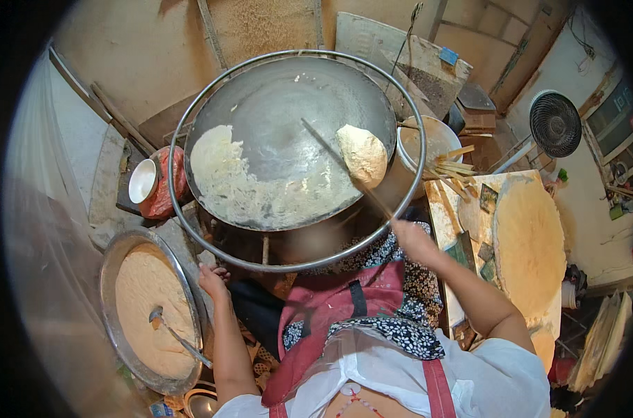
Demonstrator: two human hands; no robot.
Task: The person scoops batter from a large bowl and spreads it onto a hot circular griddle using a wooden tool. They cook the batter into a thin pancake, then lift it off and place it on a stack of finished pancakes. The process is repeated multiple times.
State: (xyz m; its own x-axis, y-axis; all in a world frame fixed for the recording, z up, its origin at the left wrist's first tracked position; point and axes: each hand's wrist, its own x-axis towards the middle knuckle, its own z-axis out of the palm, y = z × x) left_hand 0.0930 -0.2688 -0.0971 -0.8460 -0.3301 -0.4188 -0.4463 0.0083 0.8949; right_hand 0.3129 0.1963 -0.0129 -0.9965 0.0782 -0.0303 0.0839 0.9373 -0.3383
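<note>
My right hand (416, 241) grips one end of a long thin stick or blade (324, 142) that reaches over a large round griddle (295, 115). Against this tool, on the griddle's right side, sits a lump of soft dough (362, 152). A thin, ragged-edged layer of dough (217, 167) coats the left and near parts of the surface. My left hand (214, 280) is low on the left with curled fingers, between the metal ring (295, 268) around the griddle and a metal basin (106, 308). Whether it holds anything is unclear. Batter or wet dough (144, 282) fills much of the basin, and a ladle (178, 337) rests in it.
Left of the griddle, a white bowl (143, 181) stands by a red plastic bag (165, 201). At right are a bucket (442, 136), wooden sticks (455, 170) and a board with large round flatbreads (530, 245). A fan (555, 124) stands farther back.
</note>
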